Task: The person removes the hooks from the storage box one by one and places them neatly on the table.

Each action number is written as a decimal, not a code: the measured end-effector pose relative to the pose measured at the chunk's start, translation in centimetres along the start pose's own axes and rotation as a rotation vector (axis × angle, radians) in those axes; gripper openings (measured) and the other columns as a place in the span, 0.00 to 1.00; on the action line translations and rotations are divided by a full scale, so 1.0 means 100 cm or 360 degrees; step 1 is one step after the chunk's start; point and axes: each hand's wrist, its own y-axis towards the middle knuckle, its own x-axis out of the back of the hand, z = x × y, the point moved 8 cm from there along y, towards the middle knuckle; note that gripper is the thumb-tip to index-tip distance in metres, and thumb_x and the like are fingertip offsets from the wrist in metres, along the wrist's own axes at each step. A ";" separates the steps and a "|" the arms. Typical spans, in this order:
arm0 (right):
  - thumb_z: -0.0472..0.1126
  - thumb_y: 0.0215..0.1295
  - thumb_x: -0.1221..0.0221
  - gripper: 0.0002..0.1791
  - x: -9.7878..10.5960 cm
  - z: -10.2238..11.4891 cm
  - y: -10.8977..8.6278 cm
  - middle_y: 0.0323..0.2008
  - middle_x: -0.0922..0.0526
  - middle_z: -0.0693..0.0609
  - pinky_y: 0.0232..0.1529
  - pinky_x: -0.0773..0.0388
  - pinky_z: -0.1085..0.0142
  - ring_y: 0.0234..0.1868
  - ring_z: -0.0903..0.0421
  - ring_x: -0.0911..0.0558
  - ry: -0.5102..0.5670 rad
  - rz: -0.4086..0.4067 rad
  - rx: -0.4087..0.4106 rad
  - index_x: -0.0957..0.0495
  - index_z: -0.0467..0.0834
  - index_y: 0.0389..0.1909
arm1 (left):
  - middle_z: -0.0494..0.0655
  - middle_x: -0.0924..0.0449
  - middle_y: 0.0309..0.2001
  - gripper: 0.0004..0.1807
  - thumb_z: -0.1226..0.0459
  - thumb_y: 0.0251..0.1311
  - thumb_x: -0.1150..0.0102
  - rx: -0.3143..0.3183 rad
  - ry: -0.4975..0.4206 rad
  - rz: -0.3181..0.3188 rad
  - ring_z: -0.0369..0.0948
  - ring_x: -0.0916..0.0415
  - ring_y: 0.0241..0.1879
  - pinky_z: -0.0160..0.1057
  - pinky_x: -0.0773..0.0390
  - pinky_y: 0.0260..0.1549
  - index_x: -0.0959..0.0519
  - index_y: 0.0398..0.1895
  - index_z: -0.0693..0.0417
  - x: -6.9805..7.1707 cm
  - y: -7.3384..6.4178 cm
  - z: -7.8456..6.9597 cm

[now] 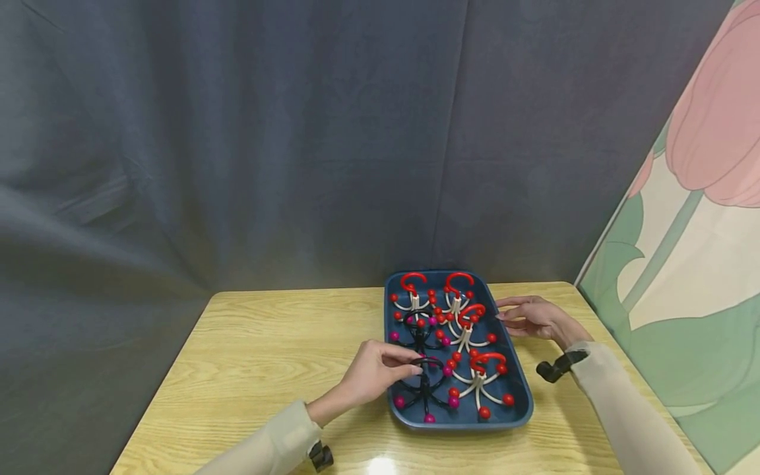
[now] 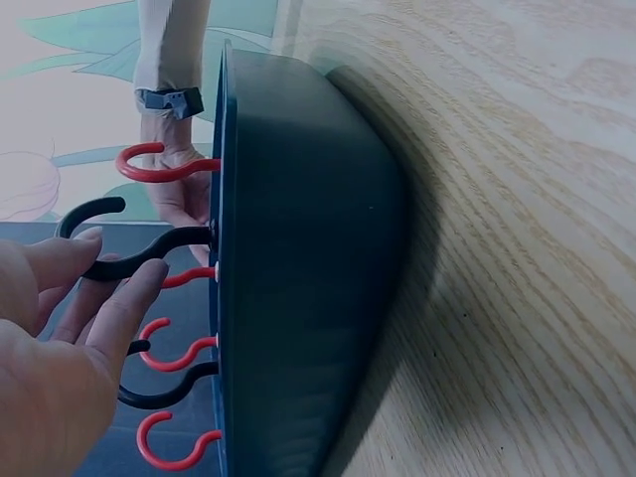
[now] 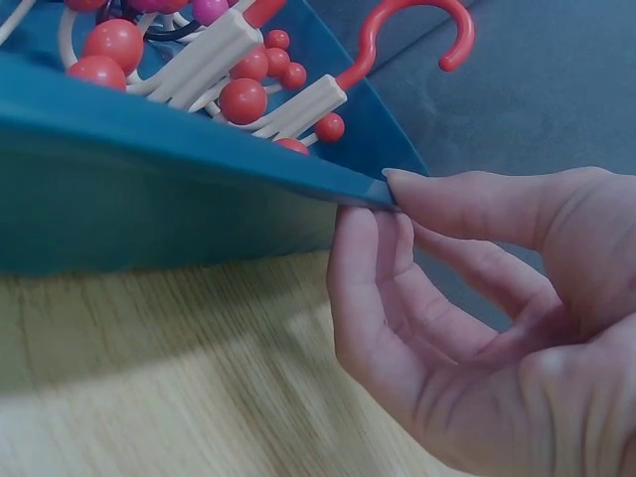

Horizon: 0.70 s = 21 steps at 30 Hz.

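A dark blue tray (image 1: pixel 460 427) holds small hangers, each with a curved hook on top and splayed arms tipped with balls. My left hand (image 1: pixel 375 371) pinches the hook of the nearer black hanger (image 1: pixel 425 390), whose pink-balled arms sit within the tray; the left wrist view shows thumb and fingers around that black hook (image 2: pixel 179 238). Behind it stands a second black hanger (image 1: pixel 419 338). Several white hangers with red hooks and red balls, one of them nearest the front right (image 1: pixel 478 380), fill the rest. At the tray's right side, my right hand (image 1: pixel 530 316) pinches the rim (image 3: pixel 219 159) between thumb and fingers.
The tray rests on a light wooden table (image 1: pixel 267 356), towards its right side. A dark grey curtain (image 1: pixel 332 145) hangs behind the table's back edge. On the right is a panel with a printed tulip (image 1: pixel 718 99).
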 end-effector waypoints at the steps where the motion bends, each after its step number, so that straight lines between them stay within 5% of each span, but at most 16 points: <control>1: 0.31 0.73 0.38 0.27 0.001 0.000 0.000 0.41 0.13 0.52 0.45 0.10 0.63 0.40 0.56 0.13 0.0010 -0.0005 -0.0005 0.27 0.36 0.71 | 0.47 0.07 0.44 0.11 0.59 0.62 0.25 0.0001 0.0003 0.0003 0.31 0.11 0.35 0.29 0.13 0.36 0.08 0.48 0.47 0.000 0.000 0.000; 16: 0.31 0.73 0.38 0.30 -0.001 0.001 -0.001 0.41 0.13 0.52 0.45 0.10 0.63 0.40 0.56 0.13 0.0008 0.0009 -0.0005 0.32 0.34 0.74 | 0.51 0.07 0.41 0.11 0.60 0.59 0.22 0.0009 -0.0052 -0.0052 0.34 0.10 0.34 0.27 0.15 0.35 0.07 0.44 0.50 0.009 0.003 -0.014; 21: 0.32 0.73 0.38 0.30 -0.001 0.001 0.000 0.40 0.12 0.53 0.46 0.10 0.63 0.40 0.57 0.12 0.0011 0.0013 -0.0005 0.32 0.34 0.74 | 0.52 0.07 0.41 0.11 0.61 0.61 0.24 0.0005 -0.0104 -0.0064 0.42 0.08 0.37 0.39 0.10 0.38 0.08 0.46 0.51 0.015 0.004 -0.020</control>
